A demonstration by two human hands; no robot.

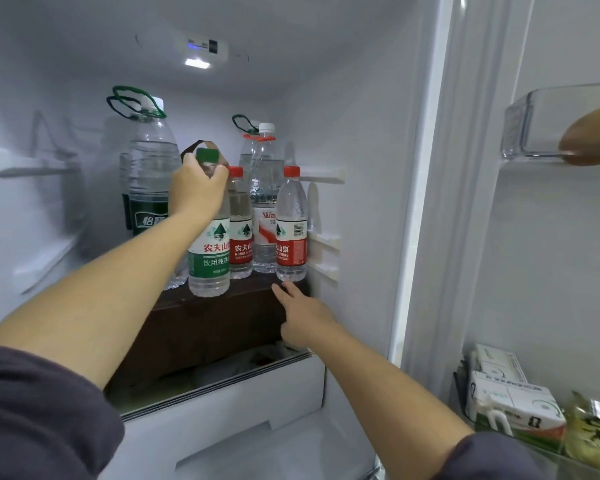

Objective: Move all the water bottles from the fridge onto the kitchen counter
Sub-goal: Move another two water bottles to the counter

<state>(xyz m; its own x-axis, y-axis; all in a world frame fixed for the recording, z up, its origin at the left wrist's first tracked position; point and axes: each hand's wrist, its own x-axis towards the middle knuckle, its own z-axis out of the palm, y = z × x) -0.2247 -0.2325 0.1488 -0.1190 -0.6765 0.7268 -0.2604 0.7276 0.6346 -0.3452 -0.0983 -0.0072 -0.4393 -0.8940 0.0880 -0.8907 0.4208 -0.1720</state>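
Just right of the fingers (pixel 219 175) of the left hand (pixel 198 194), curled round the green-capped bottle (pixel 210 251), a red-capped bottle (pixel 240 233) could topple if bumped; the right hand (pixel 303 315) reaches with fingers straight, empty.

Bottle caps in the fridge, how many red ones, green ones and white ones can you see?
Red caps: 2
Green caps: 1, on the bottle the left hand holds
White caps: 2
Total: 5 in plain sight; the back bottles may hide more.
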